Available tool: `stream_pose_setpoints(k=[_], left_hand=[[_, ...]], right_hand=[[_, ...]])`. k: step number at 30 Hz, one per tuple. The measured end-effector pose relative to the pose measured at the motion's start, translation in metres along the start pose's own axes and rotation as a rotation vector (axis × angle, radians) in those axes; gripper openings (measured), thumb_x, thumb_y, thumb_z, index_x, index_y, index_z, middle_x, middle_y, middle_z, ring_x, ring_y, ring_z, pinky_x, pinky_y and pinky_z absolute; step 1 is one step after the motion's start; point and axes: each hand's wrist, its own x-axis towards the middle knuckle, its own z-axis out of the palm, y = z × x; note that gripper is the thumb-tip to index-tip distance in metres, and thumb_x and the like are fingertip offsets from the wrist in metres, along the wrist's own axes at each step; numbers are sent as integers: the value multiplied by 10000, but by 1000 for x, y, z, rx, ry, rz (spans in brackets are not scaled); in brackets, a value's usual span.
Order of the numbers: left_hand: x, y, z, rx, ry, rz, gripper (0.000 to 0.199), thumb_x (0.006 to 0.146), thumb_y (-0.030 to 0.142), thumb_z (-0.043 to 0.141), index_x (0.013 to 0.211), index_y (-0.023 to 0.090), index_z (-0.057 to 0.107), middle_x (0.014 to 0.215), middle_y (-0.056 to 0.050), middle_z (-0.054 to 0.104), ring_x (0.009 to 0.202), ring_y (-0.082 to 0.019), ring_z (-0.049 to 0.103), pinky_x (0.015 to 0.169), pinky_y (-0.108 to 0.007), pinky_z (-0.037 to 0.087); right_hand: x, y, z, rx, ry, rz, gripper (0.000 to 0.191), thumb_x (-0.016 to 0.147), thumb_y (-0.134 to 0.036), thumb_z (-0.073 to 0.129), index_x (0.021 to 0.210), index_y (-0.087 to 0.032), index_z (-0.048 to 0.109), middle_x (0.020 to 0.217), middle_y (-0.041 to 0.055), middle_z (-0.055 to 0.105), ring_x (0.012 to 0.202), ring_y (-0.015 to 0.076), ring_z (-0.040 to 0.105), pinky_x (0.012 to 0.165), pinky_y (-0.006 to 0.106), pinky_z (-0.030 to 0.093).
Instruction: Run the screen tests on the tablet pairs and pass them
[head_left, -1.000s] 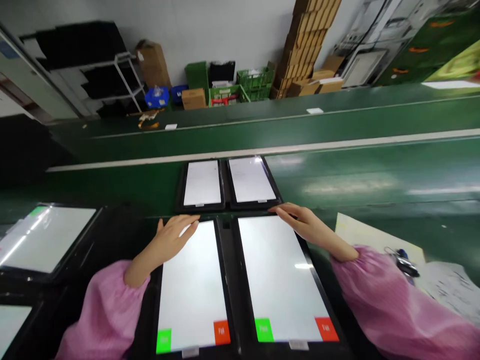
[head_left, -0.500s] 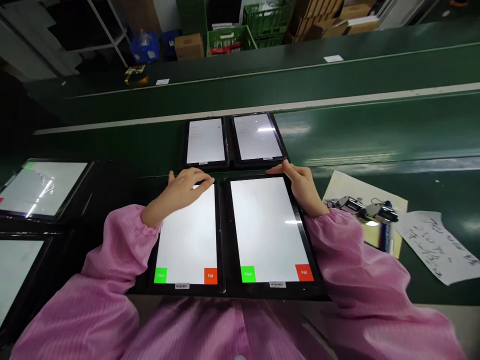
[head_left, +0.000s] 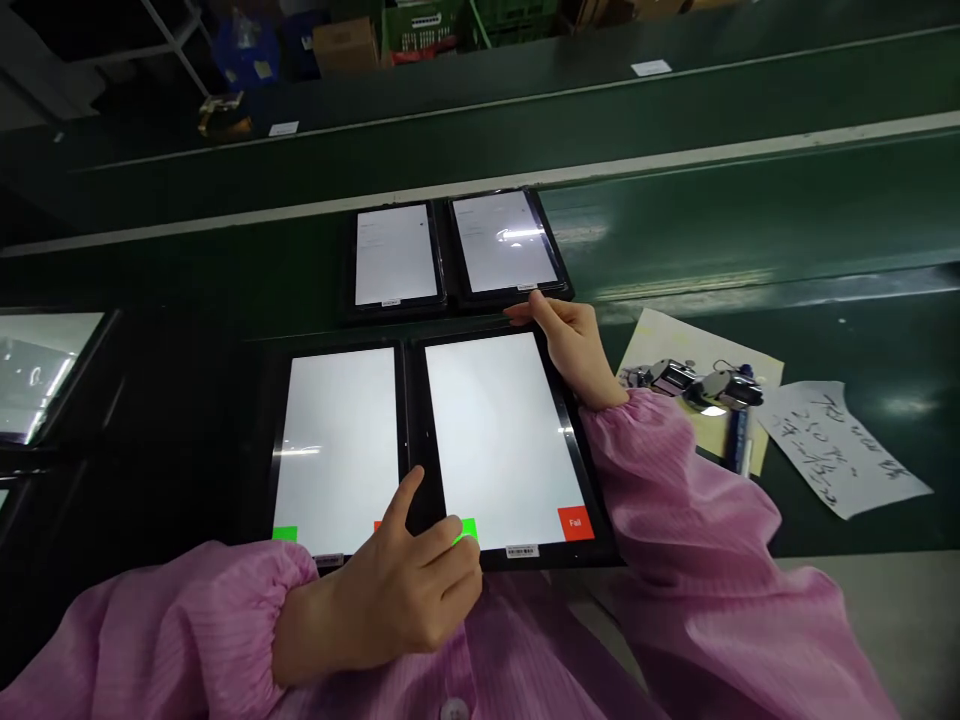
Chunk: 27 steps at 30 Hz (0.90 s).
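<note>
Two tablets with white screens lie side by side in front of me: the left tablet (head_left: 341,440) and the right tablet (head_left: 502,430). My left hand (head_left: 409,575) is over their lower edges, index finger raised and the other fingers curled, one fingertip at the right tablet's green button. It holds nothing, and part of the left tablet's red button is hidden behind it. My right hand (head_left: 574,345) rests at the top right corner of the right tablet, fingers reaching over its upper edge; whether it grips the edge is unclear. The red Fail button (head_left: 575,523) shows.
Two smaller-looking tablets (head_left: 396,255) (head_left: 504,243) lie beyond. Another lit tablet (head_left: 41,365) is at the far left. On the right are metal hand counters (head_left: 731,388), a pen (head_left: 736,438) on yellowish paper, and a handwritten sheet (head_left: 844,445). Crates and boxes stand behind.
My left hand has moved from the left tablet's top edge down to the lower edge between the tablets. My right hand stays at the top right corner. The view has shifted.
</note>
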Motion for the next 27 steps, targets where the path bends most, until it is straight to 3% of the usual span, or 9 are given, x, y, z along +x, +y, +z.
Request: stream_pose_setpoints(k=[3,6,9,11,13,15,19,22,27], left_hand=[[16,-20,-5,55,54,32,217,921,39,658,798,212,703,818,25,653,911,-150,599,1354,-624,184],[53,-78,-12,155,124,-72,160,956,118,651,856,236,694,821,1,661,877,-190,627,1248,-591,355],[89,-150,-18,85,57,-500,128,977,264,632,858,225,658,856,-44,651,954,-283,644,1103,-634,427],[99,-178,-21,-65,-15,-748,132,974,304,618,874,219,634,832,-45,623,925,-297,643,1041,-595,463],[99,-180,-21,-251,-54,-828,151,988,349,593,895,231,610,822,-34,608,803,-249,624,920,-485,527],[92,-165,-19,-385,-22,-757,160,995,377,578,905,246,594,892,-37,615,762,-208,603,778,-377,550],[82,-131,-14,-500,-51,-696,166,1001,373,568,905,241,601,1078,-67,601,952,-210,616,630,-260,543],[85,-127,-11,-551,-135,-789,213,1017,403,561,906,229,613,1110,-83,605,990,-217,618,573,-237,506],[89,-135,-9,-614,-102,-870,247,1026,462,582,969,228,639,1078,-60,594,961,-203,615,722,-299,581]], right_hand=[[1,3,0,3,-5,-2,705,930,-853,537,902,-206,815,873,76,787,915,253,741,914,405,557],[-2,3,-4,-16,3,-2,722,942,-857,506,924,-205,816,879,73,780,923,257,736,926,411,555],[-23,-1,-19,-57,38,-8,653,991,-792,495,1051,-226,815,1011,68,776,1046,268,713,1003,427,536],[-51,-7,-36,-92,63,-3,546,1030,-708,511,1189,-263,785,1177,62,754,1170,271,677,1059,435,521],[-90,-11,-56,-135,25,19,443,1061,-616,528,1304,-309,736,1314,58,708,1249,266,650,1077,433,531],[-133,-15,-73,-184,-97,35,403,1065,-548,564,1407,-362,671,1396,54,665,1287,263,644,1083,431,553],[-203,-18,-88,-335,-302,16,685,996,-609,661,1616,-422,437,1548,81,557,1399,320,588,1081,469,596],[-233,-15,-81,-414,-337,5,882,953,-664,686,1691,-394,287,1616,132,477,1420,373,568,1024,496,641],[-248,-6,-68,-423,-204,-10,757,1012,-516,663,1677,-431,311,1589,102,495,1305,355,649,884,480,696]])
